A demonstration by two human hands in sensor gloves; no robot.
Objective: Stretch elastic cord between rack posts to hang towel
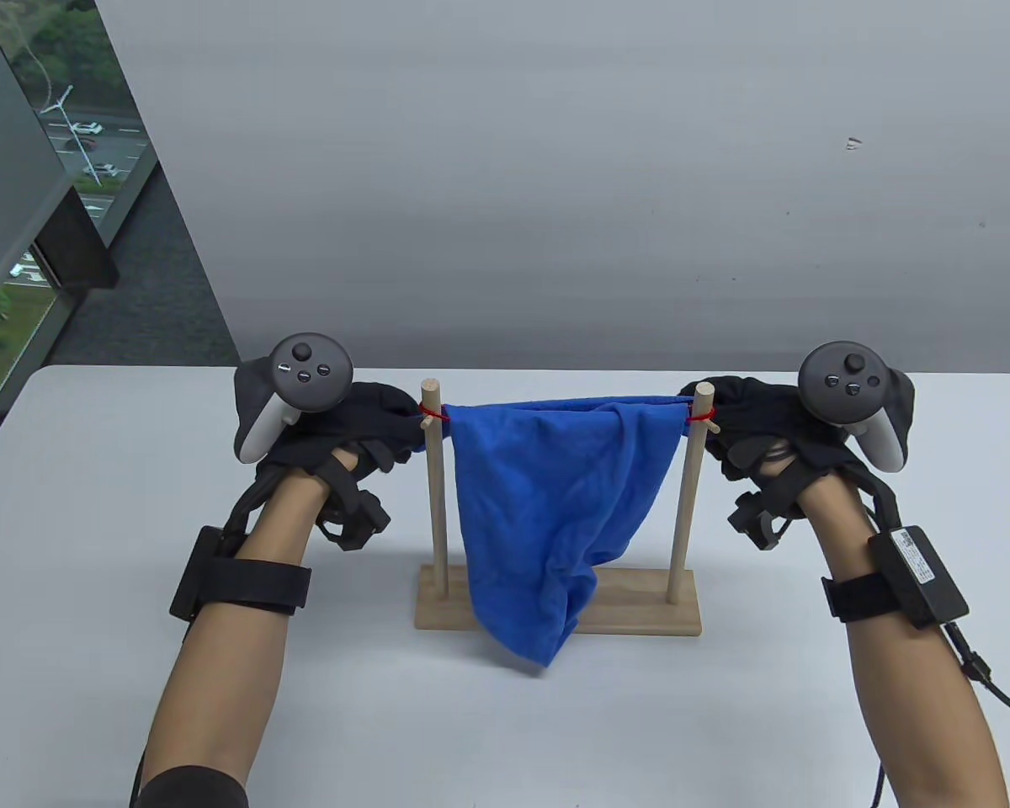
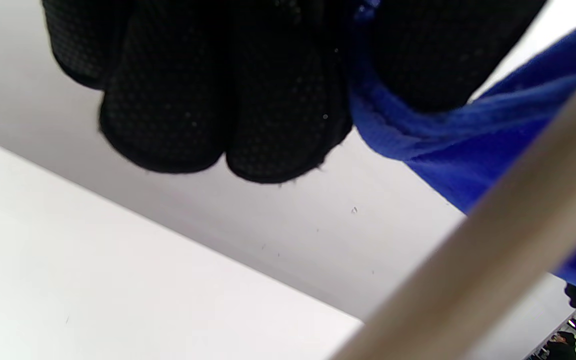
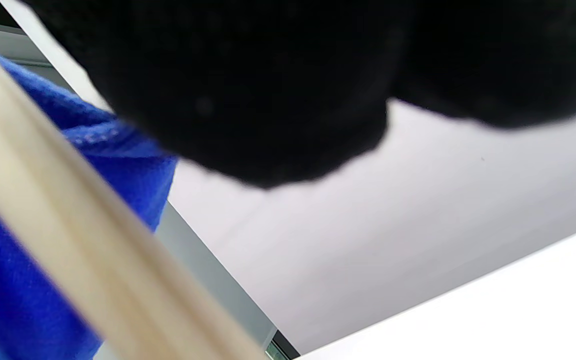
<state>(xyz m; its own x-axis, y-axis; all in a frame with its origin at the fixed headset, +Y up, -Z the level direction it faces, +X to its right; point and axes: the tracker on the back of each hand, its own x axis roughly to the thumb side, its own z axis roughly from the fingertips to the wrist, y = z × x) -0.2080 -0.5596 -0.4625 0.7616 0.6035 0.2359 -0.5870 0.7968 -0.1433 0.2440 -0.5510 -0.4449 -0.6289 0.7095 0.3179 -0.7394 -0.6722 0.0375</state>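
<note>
A wooden rack (image 1: pixel 640 610) with two upright posts stands at the table's middle. A red elastic cord (image 1: pixel 434 411) is looped on the left post (image 1: pixel 433 488) and on the right post (image 1: pixel 692 488). A blue towel (image 1: pixel 555 505) hangs over the cord between them, bunched and sagging to the base. My left hand (image 1: pixel 387 425) is by the left post top and pinches the towel's edge (image 2: pixel 383 125) between thumb and fingers. My right hand (image 1: pixel 728 421) is at the right post top; its fingers (image 3: pixel 248 90) are curled beside the post (image 3: pixel 68 225) and the towel (image 3: pixel 13 280).
The white table (image 1: pixel 93 505) ends at a grey wall behind the rack. A window and dark floor lie to the far left. Cables run from my right wrist pack (image 1: pixel 922 576) off the bottom right.
</note>
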